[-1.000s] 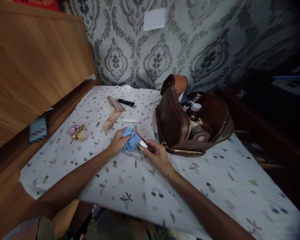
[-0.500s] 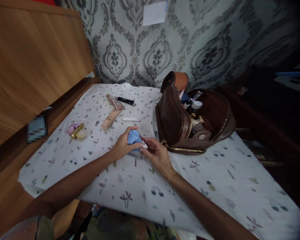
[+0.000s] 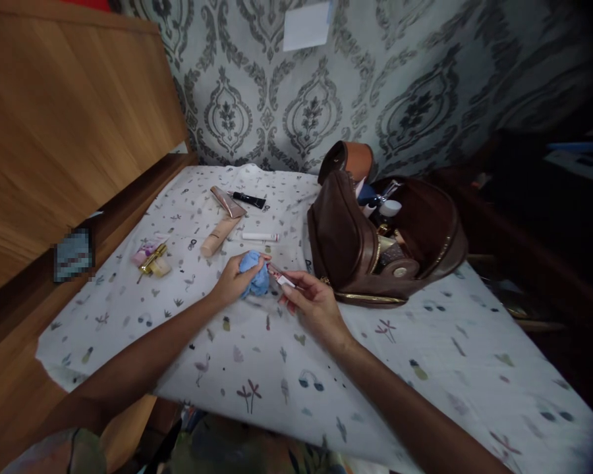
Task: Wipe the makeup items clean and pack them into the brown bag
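A crumpled blue cloth (image 3: 257, 279) is bunched in my left hand (image 3: 232, 280), whose fingers are closed around it. My right hand (image 3: 316, 301) pinches a small slim tube (image 3: 285, 281) with a white part and reddish markings. The tube's far end points at the cloth and meets it or lies very near. Both hands are over the patterned white tablecloth (image 3: 197, 342). Just beyond them lies a white stick-shaped tube (image 3: 259, 237). To the right of my right hand stands an open brown leather bag (image 3: 340, 230) with cosmetics inside.
Back left on the cloth lie a beige tube (image 3: 220, 236), a shiny pinkish tube (image 3: 227, 201) and a black tube (image 3: 248, 199). Gold and purple small items (image 3: 152, 259) sit farther left. A wooden panel (image 3: 79, 99) borders the left side; patterned wallpaper (image 3: 306, 112) rises behind.
My left hand has shifted slightly left with the blue cloth, which is now bunched differently. More of the slim tube shows in my right hand. The bag and the lying tubes have stayed put.
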The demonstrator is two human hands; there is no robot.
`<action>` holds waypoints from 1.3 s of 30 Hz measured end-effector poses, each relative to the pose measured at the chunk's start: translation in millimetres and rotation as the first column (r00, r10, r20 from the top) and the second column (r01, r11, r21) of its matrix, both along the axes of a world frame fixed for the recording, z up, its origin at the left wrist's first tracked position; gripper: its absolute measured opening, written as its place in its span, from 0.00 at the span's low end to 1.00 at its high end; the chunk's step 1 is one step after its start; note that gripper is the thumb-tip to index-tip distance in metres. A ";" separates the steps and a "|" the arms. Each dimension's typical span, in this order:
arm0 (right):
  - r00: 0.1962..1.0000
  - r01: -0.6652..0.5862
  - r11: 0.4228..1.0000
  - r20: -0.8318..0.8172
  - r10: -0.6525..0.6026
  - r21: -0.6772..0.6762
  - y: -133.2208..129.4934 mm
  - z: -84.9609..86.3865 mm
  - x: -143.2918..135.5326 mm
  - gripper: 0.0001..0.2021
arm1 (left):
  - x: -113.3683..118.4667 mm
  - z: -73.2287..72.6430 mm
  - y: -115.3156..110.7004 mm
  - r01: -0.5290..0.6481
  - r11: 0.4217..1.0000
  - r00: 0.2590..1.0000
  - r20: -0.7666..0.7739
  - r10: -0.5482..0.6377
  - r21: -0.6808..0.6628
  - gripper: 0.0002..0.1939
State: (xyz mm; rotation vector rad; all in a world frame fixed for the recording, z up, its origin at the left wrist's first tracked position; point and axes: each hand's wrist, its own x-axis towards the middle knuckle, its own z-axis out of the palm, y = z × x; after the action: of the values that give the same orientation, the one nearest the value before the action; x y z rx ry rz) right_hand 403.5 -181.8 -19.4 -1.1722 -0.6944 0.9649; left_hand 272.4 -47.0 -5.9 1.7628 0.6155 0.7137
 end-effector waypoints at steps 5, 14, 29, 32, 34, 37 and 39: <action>0.993 0.082 0.996 0.084 -0.085 0.038 -1.3 -1.2 5.1 0.20 | 0.9 1.0 -4.2 -0.090 0.995 0.995 0.046 0.092 -0.040 0.24; 0.875 0.107 0.965 0.438 -0.205 0.238 -8.0 -2.1 -3.7 0.10 | 2.4 -2.4 -25.0 0.082 0.997 0.996 -0.020 -0.082 -0.011 0.18; 0.971 0.207 0.976 0.111 -0.213 0.067 0.3 -7.3 10.0 0.19 | 3.1 -1.1 -5.8 -0.078 0.992 0.996 0.033 0.082 -0.103 0.25; 0.916 0.224 0.961 0.302 -0.265 0.164 -2.4 -5.4 4.7 0.14 | 3.4 -0.8 -15.1 -0.038 0.995 0.999 0.029 0.041 -0.092 0.25; 0.861 0.186 0.958 0.434 -0.266 0.219 -4.7 -4.1 0.1 0.10 | 3.0 -0.6 -20.3 0.006 0.999 1.000 0.025 -0.005 -0.054 0.25; 0.852 0.137 0.962 0.467 -0.235 0.235 -6.0 -3.9 -3.3 0.09 | 1.9 -1.1 -21.1 0.038 0.999 0.999 0.009 -0.037 -0.025 0.21; 0.912 0.134 0.971 0.359 -0.199 0.197 -4.8 -4.4 -2.2 0.12 | 1.2 -1.8 -17.4 0.009 1.000 1.000 0.010 -0.009 -0.009 0.17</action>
State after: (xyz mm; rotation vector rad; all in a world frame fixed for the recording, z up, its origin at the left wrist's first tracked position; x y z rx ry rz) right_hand 401.2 -186.5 -23.8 -1.2565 -0.9456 0.5267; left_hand 273.6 -64.3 -7.8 1.7519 0.6032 0.7126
